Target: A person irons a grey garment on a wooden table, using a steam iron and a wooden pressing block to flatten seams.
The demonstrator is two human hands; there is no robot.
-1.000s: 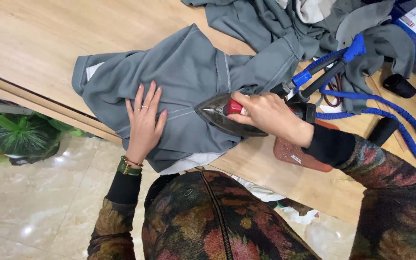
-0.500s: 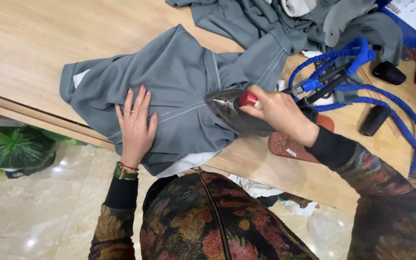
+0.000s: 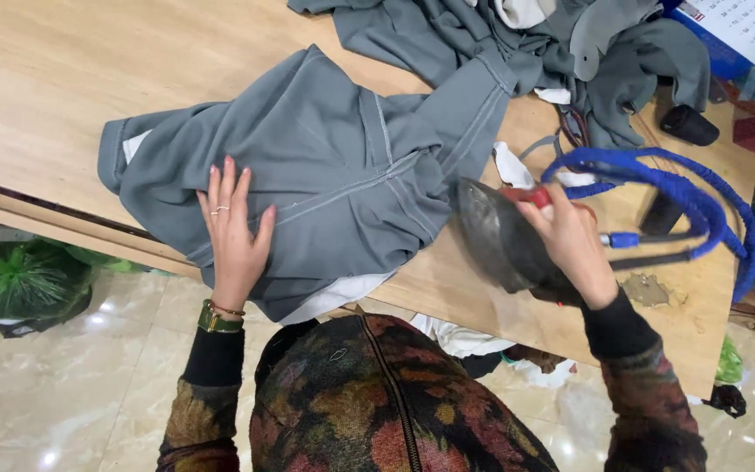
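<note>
Lifted off the garment (image 3: pixel 325 175), the iron (image 3: pixel 504 240) is tilted near the table's (image 3: pixel 54 79) front edge, right hand (image 3: pixel 570 245) fingers gripping its handle; left hand (image 3: pixel 236 232) lies flat, fingers spread, on half-smoothed fabric.

Bright, even indoor light from overhead, shadows soft under the grey garment (image 3: pixel 325 175). Glare spots gleam on the polished floor tiles (image 3: pixel 63 411). Focus mostly crisp, slight blur on the right hand (image 3: pixel 574 249).
</note>
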